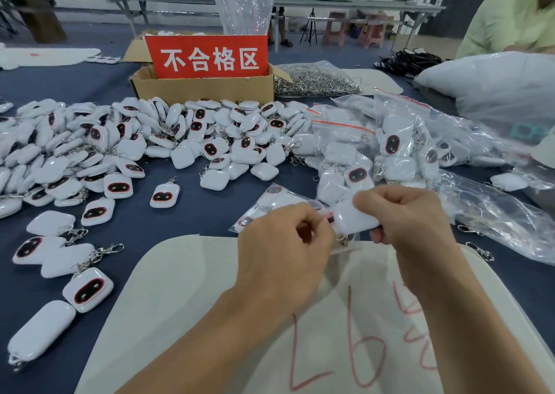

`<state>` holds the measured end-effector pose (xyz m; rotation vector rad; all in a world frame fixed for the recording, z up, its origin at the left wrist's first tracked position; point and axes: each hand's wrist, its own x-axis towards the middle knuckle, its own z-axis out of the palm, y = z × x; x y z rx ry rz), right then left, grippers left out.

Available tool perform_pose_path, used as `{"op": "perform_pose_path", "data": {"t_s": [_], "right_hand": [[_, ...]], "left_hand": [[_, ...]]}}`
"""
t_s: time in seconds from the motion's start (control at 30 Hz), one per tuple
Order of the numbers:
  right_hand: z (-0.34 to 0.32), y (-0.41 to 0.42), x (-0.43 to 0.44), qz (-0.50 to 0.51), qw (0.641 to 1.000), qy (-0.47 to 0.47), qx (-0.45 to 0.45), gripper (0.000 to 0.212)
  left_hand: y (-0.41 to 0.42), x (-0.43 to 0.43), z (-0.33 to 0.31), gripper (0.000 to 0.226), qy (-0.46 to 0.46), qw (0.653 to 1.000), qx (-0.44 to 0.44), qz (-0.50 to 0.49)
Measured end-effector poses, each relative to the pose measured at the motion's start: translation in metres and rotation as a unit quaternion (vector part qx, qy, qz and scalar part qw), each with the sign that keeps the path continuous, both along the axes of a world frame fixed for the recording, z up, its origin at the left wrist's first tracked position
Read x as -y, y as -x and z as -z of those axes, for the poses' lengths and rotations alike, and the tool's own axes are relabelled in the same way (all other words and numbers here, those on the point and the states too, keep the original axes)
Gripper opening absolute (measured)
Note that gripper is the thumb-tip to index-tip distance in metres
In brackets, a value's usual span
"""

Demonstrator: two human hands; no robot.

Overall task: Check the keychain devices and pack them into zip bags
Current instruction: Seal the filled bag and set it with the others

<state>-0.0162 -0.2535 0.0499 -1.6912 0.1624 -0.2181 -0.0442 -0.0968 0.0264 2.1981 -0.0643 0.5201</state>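
One crosswise keychain device (356, 219) bridges left hand (282, 249) and right hand (411, 222).

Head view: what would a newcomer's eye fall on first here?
A red sign with white characters stands in a cardboard box at the far middle. Before it spreads a heap of white keychain devices, filled zip bags to its right. Nearest, the right hand grips one white device; the left hand pinches a zip bag beside it.
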Motion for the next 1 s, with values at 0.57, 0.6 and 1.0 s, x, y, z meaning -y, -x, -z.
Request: {"op": "perform_pose_path", "data": {"t_s": [0.57,0.6,1.0], "right_hand": [[0.007,0.010,-0.022,-0.109,0.956,0.272,0.019,0.018],[0.007,0.009,-0.021,-0.105,0.960,0.261,0.006,0.017],[0.019,-0.005,-0.004,-0.064,0.976,0.210,0.010,0.061]], "left_hand": [[-0.006,-0.015,0.000,0.030,0.029,0.985,0.057,0.159],[-0.008,-0.019,0.001,0.043,0.014,0.985,0.045,0.166],[-0.007,-0.020,0.008,0.011,-0.028,0.979,0.190,0.076]]}}
